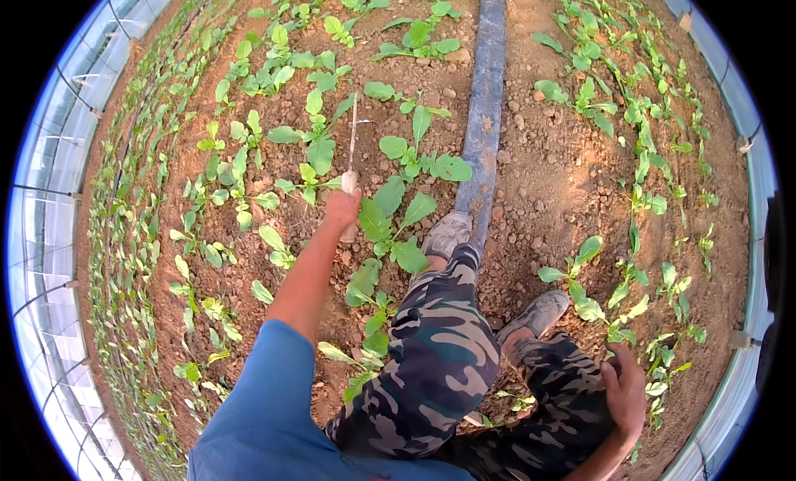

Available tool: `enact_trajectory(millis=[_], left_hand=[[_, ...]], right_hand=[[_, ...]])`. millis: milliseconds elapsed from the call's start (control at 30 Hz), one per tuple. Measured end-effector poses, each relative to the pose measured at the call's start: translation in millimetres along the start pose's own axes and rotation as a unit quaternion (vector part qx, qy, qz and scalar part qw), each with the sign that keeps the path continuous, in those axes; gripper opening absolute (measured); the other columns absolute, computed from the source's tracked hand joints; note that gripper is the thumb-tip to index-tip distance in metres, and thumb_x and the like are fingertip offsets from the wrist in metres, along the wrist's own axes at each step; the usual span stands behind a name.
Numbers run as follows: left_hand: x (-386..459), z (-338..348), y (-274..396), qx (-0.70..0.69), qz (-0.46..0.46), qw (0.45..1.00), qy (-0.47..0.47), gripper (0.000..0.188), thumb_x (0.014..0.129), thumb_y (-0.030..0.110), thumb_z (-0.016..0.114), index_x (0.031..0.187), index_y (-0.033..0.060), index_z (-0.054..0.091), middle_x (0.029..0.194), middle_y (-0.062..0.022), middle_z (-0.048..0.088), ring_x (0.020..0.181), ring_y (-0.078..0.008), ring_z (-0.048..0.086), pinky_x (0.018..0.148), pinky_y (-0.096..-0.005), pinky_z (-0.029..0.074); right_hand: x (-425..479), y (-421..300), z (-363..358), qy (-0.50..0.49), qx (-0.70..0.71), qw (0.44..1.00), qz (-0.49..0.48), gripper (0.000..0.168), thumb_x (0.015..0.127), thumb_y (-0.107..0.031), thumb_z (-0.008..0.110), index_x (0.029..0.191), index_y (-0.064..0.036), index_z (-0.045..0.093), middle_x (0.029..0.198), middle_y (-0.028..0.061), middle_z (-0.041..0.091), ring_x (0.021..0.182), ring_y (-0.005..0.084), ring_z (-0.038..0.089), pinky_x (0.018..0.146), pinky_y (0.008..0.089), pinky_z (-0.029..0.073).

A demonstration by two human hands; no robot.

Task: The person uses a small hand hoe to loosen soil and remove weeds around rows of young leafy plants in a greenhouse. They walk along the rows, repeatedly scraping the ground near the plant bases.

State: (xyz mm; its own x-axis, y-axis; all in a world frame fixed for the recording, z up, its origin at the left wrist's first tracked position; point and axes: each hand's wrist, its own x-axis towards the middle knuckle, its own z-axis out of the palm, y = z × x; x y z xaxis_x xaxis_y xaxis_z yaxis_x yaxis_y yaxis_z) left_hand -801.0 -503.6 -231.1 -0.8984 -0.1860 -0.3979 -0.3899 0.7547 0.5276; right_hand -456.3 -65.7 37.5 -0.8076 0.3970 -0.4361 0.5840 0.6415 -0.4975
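Note:
My left hand (342, 208) grips the pale handle of a hand tool (349, 181), perhaps a small hoe or sickle. Its thin, rusty-looking metal part points away from me among leafy seedlings (317, 129). I see that part nearly edge-on, so its exact shape is unclear. Just right of this hand grows a larger broad-leaved plant (398, 229). My right hand (624, 388) hangs beside my bent knee in camouflage trousers (559, 381), fingers loosely curved and nothing visible in them. Whether it touches the knee cannot be told.
A flat dark irrigation hose (482, 120) runs lengthwise over the clumpy brown soil (535, 182). One dusty shoe (449, 233) is against it; the other (536, 316) stands to the right, near more seedlings (584, 294). Greenhouse film walls (50, 244) bound both sides.

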Motion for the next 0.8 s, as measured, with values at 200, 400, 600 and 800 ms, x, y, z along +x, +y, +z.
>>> enact_trajectory(millis=[200,400,600,800], left_hand=[[43.1,-41.1,-8.9,0.017,-0.008,0.999,-0.03,0.045,0.087,0.036,0.056,0.093,-0.0079,0.061,0.085,-0.0257,0.066,0.086,-0.0421,0.064,0.079,-0.0441,0.051],[-122.0,-11.0,-119.9,0.157,-0.017,0.986,-0.053,0.058,0.086,0.044,0.059,0.109,-0.0092,0.052,0.097,-0.0316,0.061,0.091,-0.0441,0.061,0.08,-0.0465,0.049],[-290.5,-35.9,-243.8,0.145,-0.06,0.981,-0.117,0.056,0.087,0.043,0.06,0.101,-0.0103,0.048,0.084,-0.0258,0.062,0.075,-0.0405,0.062,0.065,-0.0459,0.05],[-446.9,-76.1,-307.8,0.178,-0.158,0.959,-0.156,0.056,0.085,0.044,0.061,0.106,-0.0063,0.047,0.091,-0.0305,0.061,0.088,-0.0464,0.06,0.074,-0.0497,0.049]], right_hand=[[-1.6,4.9,0.0,0.004,0.03,0.998,-0.047,0.028,0.087,-0.008,0.058,0.115,-0.001,0.055,0.073,0.015,0.059,0.06,0.0242,0.058,0.057,0.0334,0.045],[-12.0,18.9,-6.6,0.011,0.086,0.996,-0.024,0.03,0.09,-0.008,0.053,0.118,0.004,0.053,0.072,0.0064,0.055,0.059,0.0119,0.053,0.055,0.0261,0.044],[-16.5,33.1,2.5,0.005,0.045,0.998,-0.044,0.033,0.088,-0.009,0.053,0.12,0.003,0.053,0.074,0.0051,0.055,0.057,0.0113,0.052,0.054,0.0255,0.044],[-13.3,43.7,10.6,-0.003,0.04,0.997,-0.072,0.031,0.088,-0.012,0.055,0.116,0.001,0.056,0.069,0.0084,0.058,0.052,0.0147,0.055,0.053,0.0294,0.046]])
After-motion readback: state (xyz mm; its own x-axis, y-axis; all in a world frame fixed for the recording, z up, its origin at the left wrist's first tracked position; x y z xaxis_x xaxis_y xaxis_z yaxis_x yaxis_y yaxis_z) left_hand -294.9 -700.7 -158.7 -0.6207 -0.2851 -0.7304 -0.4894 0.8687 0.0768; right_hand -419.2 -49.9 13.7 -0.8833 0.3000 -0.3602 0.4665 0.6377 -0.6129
